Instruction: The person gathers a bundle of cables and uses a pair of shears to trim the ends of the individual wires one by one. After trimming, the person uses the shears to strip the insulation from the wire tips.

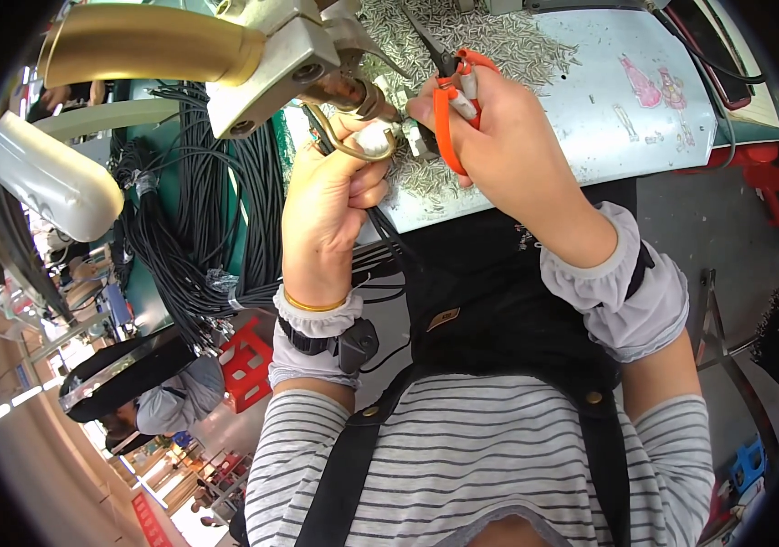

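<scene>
In my right hand [508,137] is a pair of scissors with orange handles [445,128]; its dark blades point away from me. The right thumb and fingertips reach in beside the machine's small metal block [419,137]. My left hand [330,201] is closed, its fingers curled in under the press head [353,96] and next to a bent brass-coloured rod [362,157]. Black cables [388,232] run down from beneath the left fingers. The fingertips are partly hidden by the rod, so the cable ends cannot be made out.
Small silver metal pins [499,50] lie heaped over the pale work plate [608,118]. Bundles of black cable [225,182] hang over the green table at left. A white lamp head [52,178] and a gold machine cover [148,46] stand close on the left. A red stool [246,365] is below.
</scene>
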The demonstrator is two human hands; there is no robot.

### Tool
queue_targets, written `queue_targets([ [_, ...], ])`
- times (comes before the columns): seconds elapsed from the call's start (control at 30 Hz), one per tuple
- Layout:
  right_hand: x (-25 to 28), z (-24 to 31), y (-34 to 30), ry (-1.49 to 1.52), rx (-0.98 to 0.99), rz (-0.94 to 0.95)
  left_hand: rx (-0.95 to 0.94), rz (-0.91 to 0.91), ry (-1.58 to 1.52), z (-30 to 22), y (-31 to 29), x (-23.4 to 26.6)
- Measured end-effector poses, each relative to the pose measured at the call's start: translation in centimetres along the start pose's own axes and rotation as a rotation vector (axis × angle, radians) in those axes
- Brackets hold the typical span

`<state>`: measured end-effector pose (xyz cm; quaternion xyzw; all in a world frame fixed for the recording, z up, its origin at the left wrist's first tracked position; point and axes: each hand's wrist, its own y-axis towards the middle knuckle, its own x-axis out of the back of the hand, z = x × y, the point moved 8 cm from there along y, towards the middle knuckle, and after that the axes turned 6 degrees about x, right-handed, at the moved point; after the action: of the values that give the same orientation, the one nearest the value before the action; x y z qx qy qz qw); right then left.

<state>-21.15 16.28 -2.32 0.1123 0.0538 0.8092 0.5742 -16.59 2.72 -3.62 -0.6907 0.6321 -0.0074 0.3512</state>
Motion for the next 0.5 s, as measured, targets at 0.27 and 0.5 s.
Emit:
queue_targets([
  [0.27,0.1,-0.2,-0.1,-0.021,-0.015,-0.022,-0.044,-0.036,0.080,-0.5,-0.4,-0.2],
  [0.5,1.7,1.2,-2.5,0.071,-0.058,-0.039,-0.176,-0.110,0.080,0.3,-3.4,-1.3],
])
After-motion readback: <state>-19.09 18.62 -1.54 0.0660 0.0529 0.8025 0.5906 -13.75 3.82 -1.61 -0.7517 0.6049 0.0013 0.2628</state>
